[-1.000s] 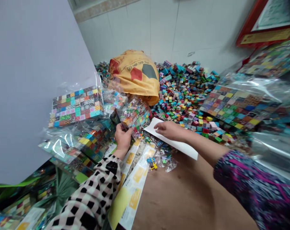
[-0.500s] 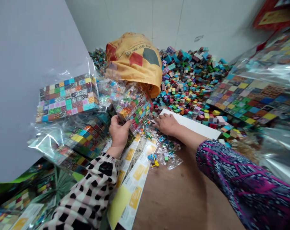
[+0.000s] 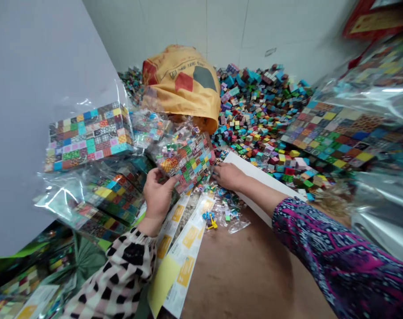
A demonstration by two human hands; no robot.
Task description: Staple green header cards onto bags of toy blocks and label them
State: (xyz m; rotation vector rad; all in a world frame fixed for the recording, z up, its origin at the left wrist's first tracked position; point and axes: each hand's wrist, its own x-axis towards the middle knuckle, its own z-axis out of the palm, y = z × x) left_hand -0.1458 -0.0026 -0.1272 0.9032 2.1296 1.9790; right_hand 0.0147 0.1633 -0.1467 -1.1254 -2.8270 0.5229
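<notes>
Grip, left hand point(image 3: 157, 193): narrow, thumb and bent fingers closed on the lower left edge of the clear cube packet point(image 3: 194, 165). Grip, right hand point(image 3: 228, 176): fingers bent at the packet's lower right edge; whether they pinch it cannot be told. The packet sits between the two hands, its face tilted.

Count: one packet at the hands, one yellow bag point(image 3: 181, 88), one white card point(image 3: 254, 177) partly beneath the right forearm, two long printed strips point(image 3: 189, 239), one yellow paper point(image 3: 164, 281). Loose cubes point(image 3: 251, 119) are too many to count.

Surroundings: wrapped cube blocks point(image 3: 88, 135) are stacked at left, and more wrapped blocks point(image 3: 330, 133) lie at right. The yellow bag stands just behind the packet; small clear bags point(image 3: 232, 217) lie on the brown desk point(image 3: 241, 270) in front of the right hand
</notes>
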